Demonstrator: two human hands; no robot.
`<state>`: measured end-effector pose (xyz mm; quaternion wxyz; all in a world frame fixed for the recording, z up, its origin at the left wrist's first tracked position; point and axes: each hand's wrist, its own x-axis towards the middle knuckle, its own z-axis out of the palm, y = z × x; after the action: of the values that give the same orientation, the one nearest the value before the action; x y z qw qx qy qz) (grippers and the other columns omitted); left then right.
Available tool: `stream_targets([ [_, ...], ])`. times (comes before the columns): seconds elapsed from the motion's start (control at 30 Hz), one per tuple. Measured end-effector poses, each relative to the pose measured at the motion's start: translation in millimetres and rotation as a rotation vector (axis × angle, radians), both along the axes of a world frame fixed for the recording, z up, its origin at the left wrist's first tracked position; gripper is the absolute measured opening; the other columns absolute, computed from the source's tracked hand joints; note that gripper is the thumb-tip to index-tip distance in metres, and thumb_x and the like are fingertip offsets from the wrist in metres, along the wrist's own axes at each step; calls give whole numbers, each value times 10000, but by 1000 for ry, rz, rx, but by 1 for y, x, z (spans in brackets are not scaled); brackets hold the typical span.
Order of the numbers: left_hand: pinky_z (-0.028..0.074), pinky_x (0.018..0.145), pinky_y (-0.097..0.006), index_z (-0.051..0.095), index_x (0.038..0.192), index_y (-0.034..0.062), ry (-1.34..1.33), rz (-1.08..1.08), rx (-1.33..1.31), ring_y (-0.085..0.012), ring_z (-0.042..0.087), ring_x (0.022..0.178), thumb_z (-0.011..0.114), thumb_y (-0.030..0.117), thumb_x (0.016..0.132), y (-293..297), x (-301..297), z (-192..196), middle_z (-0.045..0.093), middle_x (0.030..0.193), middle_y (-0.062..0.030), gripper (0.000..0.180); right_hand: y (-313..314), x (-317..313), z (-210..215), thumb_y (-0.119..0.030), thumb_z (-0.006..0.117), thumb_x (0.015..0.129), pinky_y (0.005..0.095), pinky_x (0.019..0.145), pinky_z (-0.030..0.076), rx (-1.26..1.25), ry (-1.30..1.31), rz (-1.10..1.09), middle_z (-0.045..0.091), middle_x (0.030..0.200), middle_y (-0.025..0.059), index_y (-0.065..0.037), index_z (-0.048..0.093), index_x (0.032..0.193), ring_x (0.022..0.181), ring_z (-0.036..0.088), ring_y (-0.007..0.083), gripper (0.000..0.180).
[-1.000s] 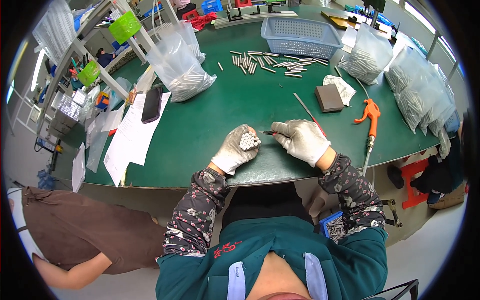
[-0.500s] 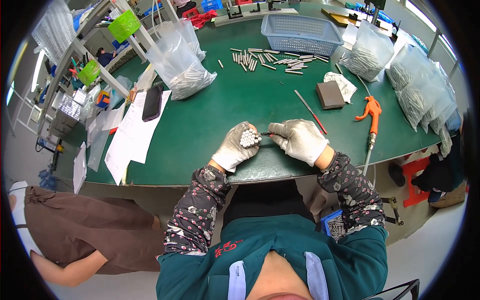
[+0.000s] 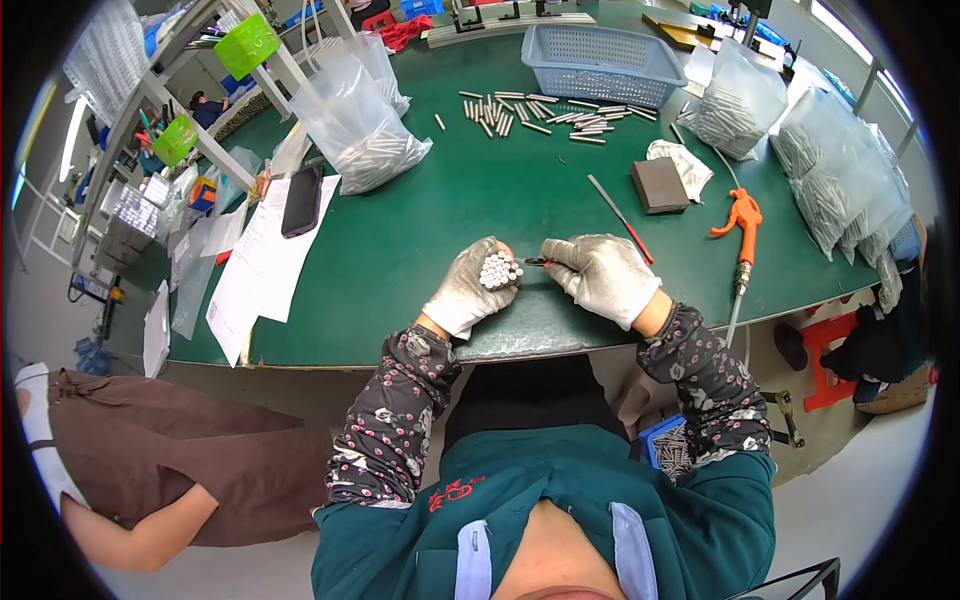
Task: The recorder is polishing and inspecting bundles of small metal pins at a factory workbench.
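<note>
Left hand (image 3: 468,290) closed around bundle of metal rods (image 3: 499,270); right hand (image 3: 603,275) pinches thin tool (image 3: 537,262) touching bundle, above green table (image 3: 420,230).

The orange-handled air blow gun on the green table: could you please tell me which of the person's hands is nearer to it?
Right. The right hand lies just left of the orange-handled air blow gun, apart from it; the left hand, gripping a bundle of small metal rods, sits farther left, beyond the right hand.
</note>
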<state>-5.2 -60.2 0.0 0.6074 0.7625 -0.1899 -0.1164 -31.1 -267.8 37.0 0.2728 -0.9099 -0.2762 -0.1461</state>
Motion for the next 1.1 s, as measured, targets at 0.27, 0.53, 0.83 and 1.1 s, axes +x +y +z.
stream_targets([
  [0.27, 449, 695, -203, 481, 934, 75, 40, -2, -33, -73, 522, 765, 646, -103, 644, 2, 6, -8, 528, 806, 15, 379, 4, 2, -1, -224, 544, 816, 407, 611, 463, 0, -54, 19, 594, 696, 108, -101, 606, 948, 689, 590, 300, 191],
  [0.53, 459, 689, -212, 490, 936, 58, 66, -12, -74, -76, 523, 752, 670, -29, 635, 2, 3, -4, 528, 825, 1, 361, -1, 6, 1, -225, 548, 814, 405, 617, 463, -19, -70, -19, 595, 694, 110, -96, 609, 935, 690, 589, 297, 187],
  [0.83, 437, 705, -201, 487, 942, 78, 63, 7, -44, -68, 511, 757, 665, -89, 641, -1, 0, 1, 527, 814, 23, 387, 0, 4, -1, -217, 546, 814, 398, 628, 467, 11, -51, 6, 604, 719, 111, -88, 612, 925, 711, 591, 295, 182],
  [1.1, 440, 694, -200, 488, 937, 76, 24, 27, -34, -60, 516, 755, 670, -73, 647, -4, -2, 4, 531, 812, 24, 374, -4, 3, -5, -183, 575, 791, 399, 604, 449, -25, -25, -101, 580, 697, 110, -69, 609, 901, 678, 574, 300, 162],
])
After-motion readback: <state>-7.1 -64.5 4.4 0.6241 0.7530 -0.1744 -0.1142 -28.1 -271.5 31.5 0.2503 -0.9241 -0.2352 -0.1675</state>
